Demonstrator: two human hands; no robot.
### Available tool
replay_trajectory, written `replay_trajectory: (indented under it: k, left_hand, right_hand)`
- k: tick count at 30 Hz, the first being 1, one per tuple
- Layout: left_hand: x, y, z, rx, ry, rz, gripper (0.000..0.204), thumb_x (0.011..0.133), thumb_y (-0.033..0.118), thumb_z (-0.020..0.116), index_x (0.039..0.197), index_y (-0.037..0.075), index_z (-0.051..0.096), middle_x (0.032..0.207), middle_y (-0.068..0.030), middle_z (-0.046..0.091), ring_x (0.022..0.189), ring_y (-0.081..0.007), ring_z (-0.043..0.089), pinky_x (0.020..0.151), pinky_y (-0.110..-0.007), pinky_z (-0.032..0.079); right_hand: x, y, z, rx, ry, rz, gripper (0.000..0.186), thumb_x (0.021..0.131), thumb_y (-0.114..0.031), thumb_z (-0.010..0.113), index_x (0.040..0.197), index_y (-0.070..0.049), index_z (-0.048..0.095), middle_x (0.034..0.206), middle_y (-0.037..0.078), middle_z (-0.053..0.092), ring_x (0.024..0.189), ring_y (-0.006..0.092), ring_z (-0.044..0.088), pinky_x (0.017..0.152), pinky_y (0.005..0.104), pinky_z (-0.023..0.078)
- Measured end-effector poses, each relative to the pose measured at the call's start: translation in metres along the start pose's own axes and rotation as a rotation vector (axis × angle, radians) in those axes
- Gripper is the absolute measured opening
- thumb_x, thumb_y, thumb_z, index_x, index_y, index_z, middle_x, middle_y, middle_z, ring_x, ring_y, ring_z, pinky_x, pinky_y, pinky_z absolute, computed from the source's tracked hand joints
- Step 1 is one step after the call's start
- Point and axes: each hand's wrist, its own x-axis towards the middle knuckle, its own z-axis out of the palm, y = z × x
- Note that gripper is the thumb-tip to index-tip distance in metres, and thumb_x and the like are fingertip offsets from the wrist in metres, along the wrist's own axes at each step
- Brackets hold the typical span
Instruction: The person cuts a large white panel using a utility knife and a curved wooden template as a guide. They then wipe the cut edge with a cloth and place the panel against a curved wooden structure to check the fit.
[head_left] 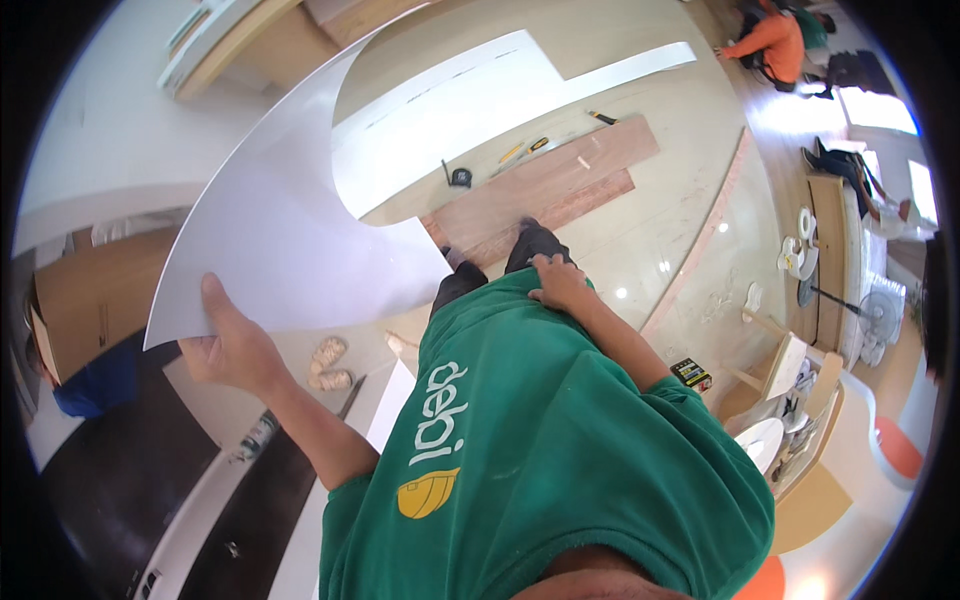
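Note:
My left hand (235,345) grips a large white sheet (290,200) by its lower edge, the thumb on its face and the fingers mostly behind it. The sheet is thin, curves upward and has a cut-out corner. Another white sheet (450,110) lies on the floor beyond, with a long narrow strip at its right. My right hand (560,283) rests on my dark trousers at the hem of my green shirt, fingers apart and holding nothing. Just ahead of my feet lie reddish-brown wood-look planks (560,180).
A black tape measure (460,177) and cutter knives (537,146) lie beside the planks. A long thin strip (705,230) crosses the floor at right. Slippers (330,365) are by my left. A fan (880,315) stands far right, and a person in orange (770,48) crouches at the back.

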Motion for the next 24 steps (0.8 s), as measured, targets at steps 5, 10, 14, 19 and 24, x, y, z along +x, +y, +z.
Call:
replay_trajectory:
  k: [5,10,14,19,24]
  left_hand:
    - [-0.015,0.058,0.047,-0.112,-0.039,0.123,0.023,0.091,0.005,0.067,0.107,-0.012,0.063,0.1,-0.0155,0.07,0.084,-0.0162,0.066,0.074,-0.028,0.056]
    - [-0.041,0.12,0.105,-0.223,-0.149,0.116,0.022,0.091,0.007,0.068,0.105,-0.01,0.066,0.102,-0.0133,0.07,0.087,-0.0143,0.065,0.077,-0.027,0.053]
    - [-0.092,0.196,0.166,-0.206,-0.259,0.143,0.028,0.091,0.015,0.069,0.107,-0.008,0.067,0.099,-0.01,0.071,0.089,-0.0131,0.062,0.082,-0.027,0.048]
    - [-0.158,0.263,0.215,-0.183,-0.422,0.197,0.024,0.092,0.014,0.067,0.102,-0.007,0.067,0.096,-0.0112,0.071,0.084,-0.0162,0.064,0.078,-0.029,0.049]
    - [-0.229,0.323,0.258,-0.091,-0.697,0.432,0.021,0.091,0.014,0.068,0.1,-0.005,0.067,0.088,-0.0147,0.071,0.076,-0.0178,0.065,0.071,-0.031,0.05]
  right_hand:
    - [0.052,0.136,0.03,0.219,-0.063,0.062,0.045,0.081,-0.03,0.063,0.115,-0.001,0.058,0.109,0.026,0.065,0.104,0.0418,0.062,0.089,0.0464,0.051]
    - [0.002,0.233,0.034,0.214,0.039,-0.118,0.03,0.085,-0.023,0.058,0.1,0.002,0.065,0.102,0.027,0.066,0.095,0.0451,0.063,0.086,0.0497,0.05]
    - [-0.038,0.275,-0.063,0.629,0.498,-0.01,0.035,0.088,-0.024,0.059,0.108,0.005,0.062,0.094,0.032,0.064,0.09,0.0483,0.061,0.081,0.052,0.048]
    - [-0.157,0.272,-0.276,0.778,1.258,-0.389,0.047,0.085,0.001,0.052,0.131,-0.011,0.056,0.117,0.017,0.064,0.105,0.0336,0.062,0.086,0.0382,0.05]
    - [-0.177,0.302,-0.357,0.179,1.799,-0.474,0.055,0.079,0.005,0.056,0.13,-0.014,0.058,0.134,0.009,0.057,0.12,0.0307,0.054,0.102,0.0437,0.039]
